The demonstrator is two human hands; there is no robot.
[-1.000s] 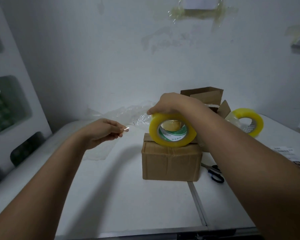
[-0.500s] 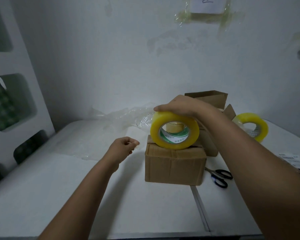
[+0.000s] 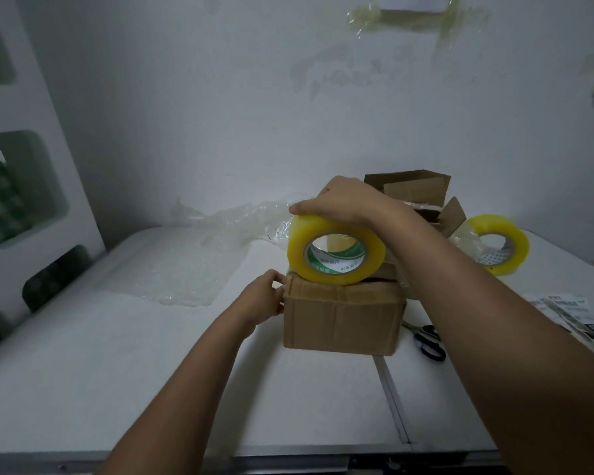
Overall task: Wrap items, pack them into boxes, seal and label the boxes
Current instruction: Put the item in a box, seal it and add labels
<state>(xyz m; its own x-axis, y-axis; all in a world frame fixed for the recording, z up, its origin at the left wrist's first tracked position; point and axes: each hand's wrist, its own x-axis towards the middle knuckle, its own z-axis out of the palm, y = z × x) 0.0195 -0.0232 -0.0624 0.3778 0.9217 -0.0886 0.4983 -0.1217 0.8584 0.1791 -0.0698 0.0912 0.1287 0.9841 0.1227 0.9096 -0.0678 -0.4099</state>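
White table (image 3: pixel 117 371); right hand (image 3: pixel 343 200) grips tape roll (image 3: pixel 335 250) atop box (image 3: pixel 343 317); left hand (image 3: pixel 261 299) fingertips hidden, grip unclear.

Right hand (image 3: pixel 343 204) clamps down over the top of the yellow tape roll (image 3: pixel 335 250), which stands on edge on the closed box (image 3: pixel 342 317) at the middle of the white table (image 3: pixel 117 371). Left hand (image 3: pixel 263 298) presses against the box's upper left corner, fingers curled. Scissors (image 3: pixel 427 341) lie just right of the box, a second roll (image 3: pixel 496 243) sits far right beside an open box (image 3: pixel 415 190), bubble wrap (image 3: pixel 186 269) spreads to the far left.
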